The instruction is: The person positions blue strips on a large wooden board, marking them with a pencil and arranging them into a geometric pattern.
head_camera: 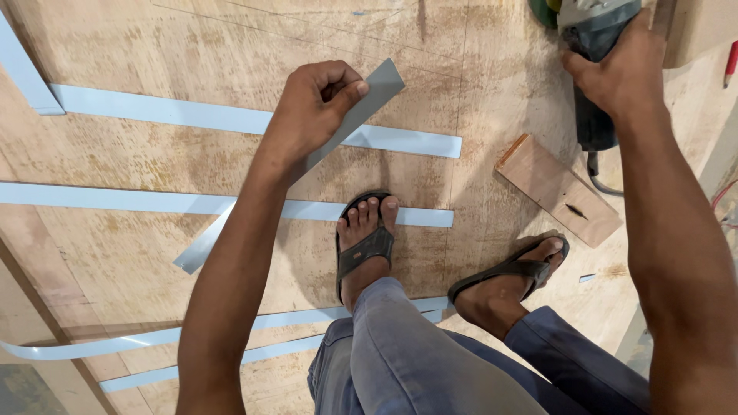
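My left hand [311,107] is closed around a long grey laminate strip [369,96], holding it lifted at an angle above the plywood sheet [154,54]; the strip's lower end [200,250] reaches down to the left. My right hand [619,73] grips the body of a dark power tool [596,31] at the top right, whose cord trails down behind it. Both my feet in black sandals [365,250] stand on the plywood below the hands.
Several pale grey strips [192,115] lie flat across the plywood in rows. A small wooden block [557,188] rests right of centre. A red pencil [730,61] lies at the far right edge. My jeans-clad knees fill the bottom.
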